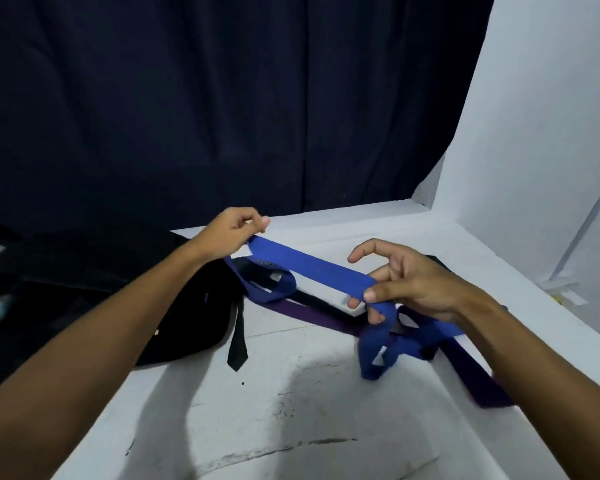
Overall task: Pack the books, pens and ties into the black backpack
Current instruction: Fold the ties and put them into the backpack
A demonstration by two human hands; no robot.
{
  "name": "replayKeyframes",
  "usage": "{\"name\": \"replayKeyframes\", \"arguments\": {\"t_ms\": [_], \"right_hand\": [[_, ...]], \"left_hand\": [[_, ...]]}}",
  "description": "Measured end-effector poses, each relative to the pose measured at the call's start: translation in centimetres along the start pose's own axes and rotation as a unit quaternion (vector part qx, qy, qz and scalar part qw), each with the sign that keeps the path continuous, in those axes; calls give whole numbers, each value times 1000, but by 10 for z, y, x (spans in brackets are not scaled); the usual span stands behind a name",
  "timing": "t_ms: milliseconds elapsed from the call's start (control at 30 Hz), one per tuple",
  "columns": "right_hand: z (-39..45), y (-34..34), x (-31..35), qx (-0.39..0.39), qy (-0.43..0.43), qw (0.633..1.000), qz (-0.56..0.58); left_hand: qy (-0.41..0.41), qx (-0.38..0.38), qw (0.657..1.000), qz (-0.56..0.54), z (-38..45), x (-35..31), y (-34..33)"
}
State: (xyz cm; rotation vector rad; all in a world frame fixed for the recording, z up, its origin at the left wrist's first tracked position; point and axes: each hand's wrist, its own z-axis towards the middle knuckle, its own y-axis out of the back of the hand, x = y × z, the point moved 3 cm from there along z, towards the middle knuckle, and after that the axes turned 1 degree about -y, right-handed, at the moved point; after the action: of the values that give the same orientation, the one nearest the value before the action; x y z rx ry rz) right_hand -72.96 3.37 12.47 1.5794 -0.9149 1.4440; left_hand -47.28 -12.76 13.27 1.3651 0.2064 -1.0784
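Observation:
A bright blue tie (312,268) is stretched in the air between my two hands above the white table (291,410). My left hand (234,228) pinches its wide end at the far side. My right hand (406,282) pinches the tie near its middle, index finger raised, and the rest of the tie hangs down in loops to the table. Under it lie a purple tie (312,315) and a black tie (238,344). The black backpack (174,306) lies on the table's left side, partly under my left forearm. No books or pens are in sight.
A dark curtain (222,98) hangs behind the table. A white wall (541,133) rises at the right, with small white and yellow scraps (565,296) at its foot. The table's left edge drops into a dark area.

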Motion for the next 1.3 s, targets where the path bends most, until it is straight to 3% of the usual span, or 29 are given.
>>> {"name": "replayKeyframes", "arguments": {"t_ms": [67,133,233,333,433,533,633,733,800,867,900,967,1067,1100,1167,1300], "right_hand": [[-1,4,11,-21,9,1000,-10],[1,6,17,-35,16,999,-19],[7,2,23,-22,30,999,-37],[11,-1,29,-17,43,998,-45],[7,3,31,-32,46,998,-29],[2,8,26,-26,9,999,-33],[-3,11,24,-18,-18,999,-34],[-10,21,27,-45,-15,998,-35],[-16,25,30,-61,-9,997,-40],[-16,23,33,-75,1,996,-46],[-15,20,35,-76,7,996,-49],[-7,10,38,-64,17,997,-50],[4,-4,44,-51,30,997,-45],[6,-5,44,-53,29,997,-42],[3,0,42,-56,10,997,-49],[-14,13,27,-51,-46,995,-74]], "left_hand": [[11,-11,994,106,6,16,10],[14,-21,993,119,7,12,5],[-17,13,993,-113,-7,-30,-32],[5,112,943,-315,-22,-74,-78],[56,141,902,-405,-38,-89,-105],[74,55,910,-404,-34,-88,-98],[35,-89,943,-319,-12,-81,-58],[-10,-199,978,-56,4,-44,-7],[36,-199,974,99,3,-8,12],[64,-154,975,149,-3,5,7],[44,-124,986,103,-8,-4,-6],[-16,-42,995,-91,-21,-45,-45],[19,93,930,-356,-35,-98,-102],[46,104,905,-411,-37,-104,-113],[93,42,897,-431,-33,-96,-111],[108,-106,932,-328,-11,-49,-59]]}}
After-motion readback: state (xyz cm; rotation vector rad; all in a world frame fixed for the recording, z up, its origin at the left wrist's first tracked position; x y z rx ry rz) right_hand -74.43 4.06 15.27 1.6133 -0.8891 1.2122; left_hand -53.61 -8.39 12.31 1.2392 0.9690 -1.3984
